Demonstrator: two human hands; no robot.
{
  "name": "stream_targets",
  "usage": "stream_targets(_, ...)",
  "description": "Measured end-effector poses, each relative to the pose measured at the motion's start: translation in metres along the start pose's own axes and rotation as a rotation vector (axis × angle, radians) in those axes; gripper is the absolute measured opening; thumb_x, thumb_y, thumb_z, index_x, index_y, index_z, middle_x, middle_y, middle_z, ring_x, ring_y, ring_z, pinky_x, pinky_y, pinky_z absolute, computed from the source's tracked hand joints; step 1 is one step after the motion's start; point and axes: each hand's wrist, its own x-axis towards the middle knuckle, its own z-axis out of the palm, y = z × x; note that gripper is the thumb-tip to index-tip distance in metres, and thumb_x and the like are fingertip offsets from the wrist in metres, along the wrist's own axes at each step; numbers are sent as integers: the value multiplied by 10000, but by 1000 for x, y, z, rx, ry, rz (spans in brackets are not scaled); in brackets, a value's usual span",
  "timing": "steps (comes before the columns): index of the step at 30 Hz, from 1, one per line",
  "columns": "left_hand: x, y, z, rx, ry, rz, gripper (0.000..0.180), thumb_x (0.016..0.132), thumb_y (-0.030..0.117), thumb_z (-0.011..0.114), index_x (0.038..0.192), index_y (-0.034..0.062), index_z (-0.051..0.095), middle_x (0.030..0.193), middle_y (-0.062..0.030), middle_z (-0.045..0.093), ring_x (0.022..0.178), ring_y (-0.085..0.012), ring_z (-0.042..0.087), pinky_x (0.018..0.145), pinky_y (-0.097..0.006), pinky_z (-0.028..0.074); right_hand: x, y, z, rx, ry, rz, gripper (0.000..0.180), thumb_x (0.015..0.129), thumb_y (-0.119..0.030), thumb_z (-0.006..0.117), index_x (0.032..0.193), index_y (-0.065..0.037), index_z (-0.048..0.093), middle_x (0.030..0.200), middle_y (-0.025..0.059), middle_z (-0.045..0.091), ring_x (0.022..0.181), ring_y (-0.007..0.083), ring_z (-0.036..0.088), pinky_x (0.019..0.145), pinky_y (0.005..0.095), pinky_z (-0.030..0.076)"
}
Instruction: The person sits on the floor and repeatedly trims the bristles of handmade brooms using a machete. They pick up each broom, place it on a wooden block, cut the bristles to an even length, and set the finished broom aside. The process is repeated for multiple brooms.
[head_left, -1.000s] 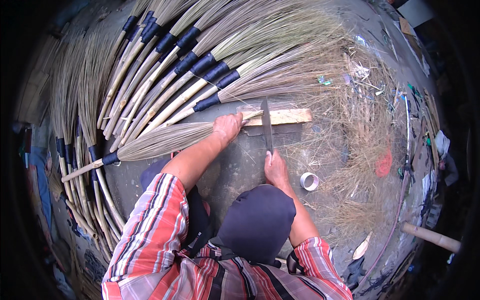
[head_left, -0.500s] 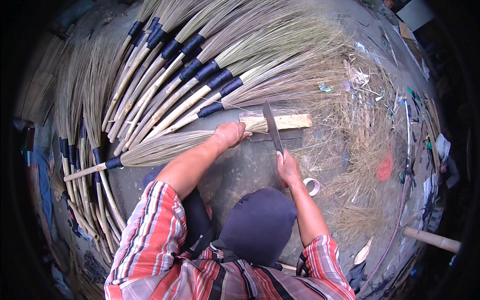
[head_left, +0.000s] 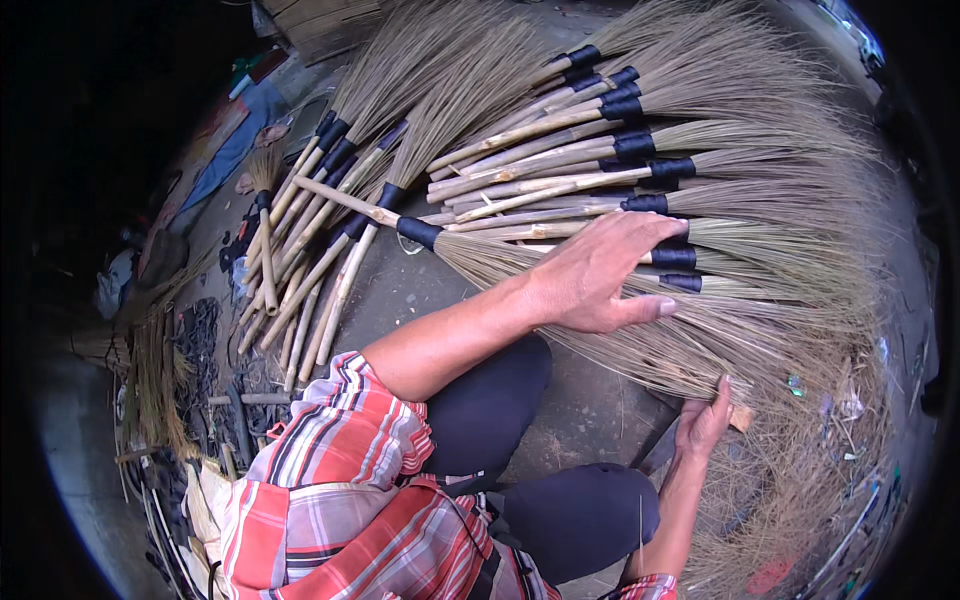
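A grass broom with a pale wooden handle and a dark binding (head_left: 418,232) lies slanting across the floor in front of me, its bristles (head_left: 480,255) fanning to the right. Over those bristles is my left hand (head_left: 605,275), fingers and thumb apart, gripping nothing. At the bristle tips, my right hand (head_left: 700,425) is closed, its thumb raised against the strands. A dark knife blade (head_left: 657,450) sticks out beside that palm; its handle is hidden in the hand. Part of a wooden block (head_left: 741,417) shows under the tips.
Finished brooms (head_left: 640,145) lie in a row beyond my left hand. More brooms (head_left: 340,160) are heaped at the left, handles toward me. Loose straw trimmings (head_left: 790,490) cover the floor at right. Dark strips (head_left: 210,340) and a blue cloth (head_left: 232,140) lie farther left.
My view has swung left. My left hand has let go of the bristles near their tips and opened above them. The knife has come off the block, and my right hand now touches the bristle ends.
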Motion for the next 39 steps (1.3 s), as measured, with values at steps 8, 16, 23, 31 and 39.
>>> stream_targets(8,-149,-132,-76,598,-613,-510,726,748,224,811,1417,143,540,1397,-168,594,1370,-395,515,1149,-470,433,32,-78,-38,-154,143,-164,482,1062,-381,589,1325,23,583,1252,154,674,1103,255,675,928,405,592)
stream_targets(16,-122,-114,-132,494,-30,-454,422,735,234,821,1066,81,611,987,-178,696,1007,-419,670,832,-510,534,9,-108,-41,-206,376,-280,893,1067,-668,320,1639,-6,143,1654,234,310,1505,388,361,1196,547,396)
stream_targets(23,-76,-150,-340,1431,378,-937,921,828,491,818,1561,117,404,1501,-210,528,1323,-401,567,1090,-568,446,-42,-80,-127,-317,517,-147,946,1051,-700,327,1636,12,114,1620,276,343,1422,441,472,1135,545,440)
stream_targets(31,-48,-209,-30,395,-75,-471,442,928,341,740,1235,28,684,1232,-246,678,1160,-378,657,999,-453,521,-109,-13,-160,-424,605,57,813,1060,-627,446,1582,-21,300,1411,237,576,1102,346,699,857,399,601)
stream_targets(39,-63,-220,152,639,-769,-653,570,873,348,791,1318,71,567,1333,-169,621,1266,-313,624,1007,-461,550,-189,-2,-176,-471,705,141,627,1110,-519,398,1493,-23,414,1132,154,685,832,209,739,646,285,626)
